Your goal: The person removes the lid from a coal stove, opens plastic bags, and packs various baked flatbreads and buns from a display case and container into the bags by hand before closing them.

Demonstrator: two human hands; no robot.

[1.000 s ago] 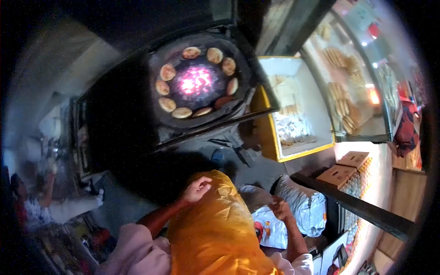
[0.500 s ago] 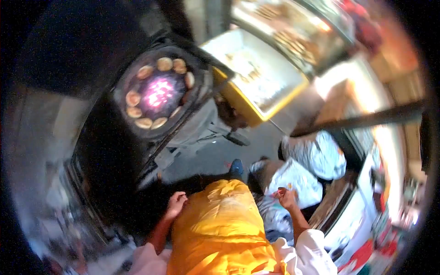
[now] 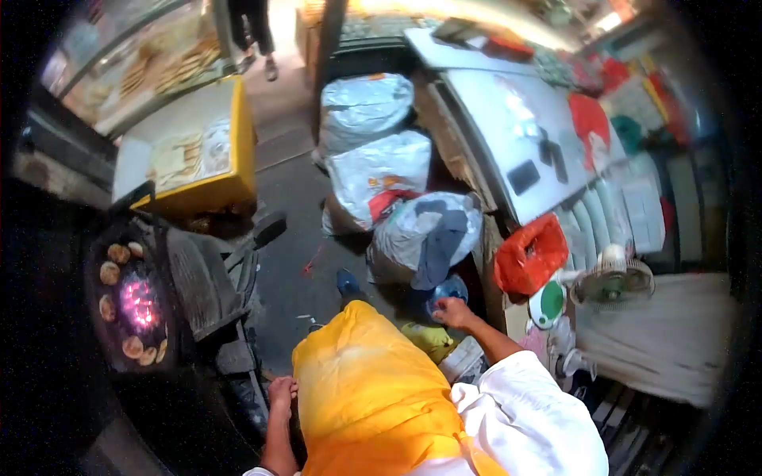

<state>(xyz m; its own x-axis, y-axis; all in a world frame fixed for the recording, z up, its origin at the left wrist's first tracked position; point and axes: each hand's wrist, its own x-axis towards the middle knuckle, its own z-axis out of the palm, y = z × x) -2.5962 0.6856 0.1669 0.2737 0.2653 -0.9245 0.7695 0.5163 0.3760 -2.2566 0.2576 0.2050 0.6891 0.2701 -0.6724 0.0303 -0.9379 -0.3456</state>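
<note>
My left hand (image 3: 282, 393) hangs beside the yellow apron (image 3: 369, 389), its fingers curled in, with nothing visible in them. On the other side, my right hand (image 3: 452, 312) is held out with bent fingers, overlapping a blue see-through container (image 3: 447, 292) in view. Whether it touches that container, or pinches something small, I cannot make out. Just beyond stands a stuffed white sack (image 3: 397, 246) with a dark grey cloth (image 3: 441, 246) draped over it. To the left is a round oven (image 3: 175, 317) with glowing embers (image 3: 140, 305) and several round flatbreads (image 3: 109, 274) around its inner wall.
A yellow-sided box (image 3: 244, 151) holds breads at the upper left. More white sacks (image 3: 377, 170) stand ahead, beside a white-topped table (image 3: 492, 119) with a phone (image 3: 522, 177). A red bag (image 3: 532, 254) and a fan (image 3: 613, 284) are at right. A person's legs (image 3: 252, 32) show far ahead.
My view has swung right, so the oven and yellow box now lie further left and the table shows more. My right hand now appears over the blue container instead of a sack.
</note>
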